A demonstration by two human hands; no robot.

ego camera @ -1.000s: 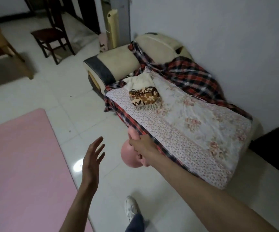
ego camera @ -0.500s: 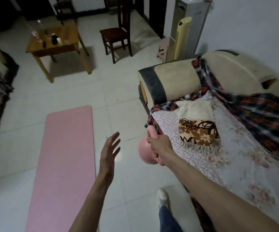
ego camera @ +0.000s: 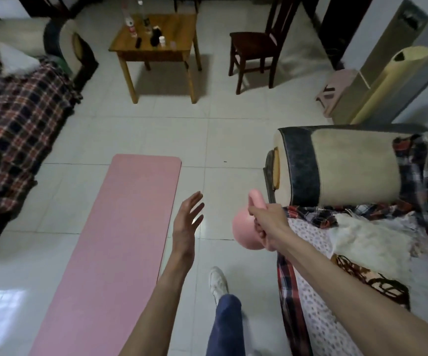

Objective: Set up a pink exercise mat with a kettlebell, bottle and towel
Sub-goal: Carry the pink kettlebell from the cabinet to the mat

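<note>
A pink exercise mat [ego camera: 115,242] lies unrolled on the white tile floor, left of centre. My right hand [ego camera: 267,222] grips the handle of a pink kettlebell [ego camera: 243,231], held in the air above the floor between the mat and the sofa. My left hand [ego camera: 187,222] hovers open, fingers spread, just right of the mat's edge. A clear bottle [ego camera: 128,15] stands on the wooden table [ego camera: 174,51] at the back. A white towel [ego camera: 369,238] lies on the sofa at the right.
A sofa [ego camera: 356,170] with floral and plaid covers fills the right side. Another plaid-covered sofa [ego camera: 15,124] stands at the left. A dark wooden chair [ego camera: 256,42] is beside the table. A rolled yellow mat [ego camera: 387,83] and a pink stool [ego camera: 336,91] stand at the back right.
My view has swung left from the right sofa toward the room. The kettlebell in my right hand has come away from the sofa's edge. The mat now lies nearer the centre.
</note>
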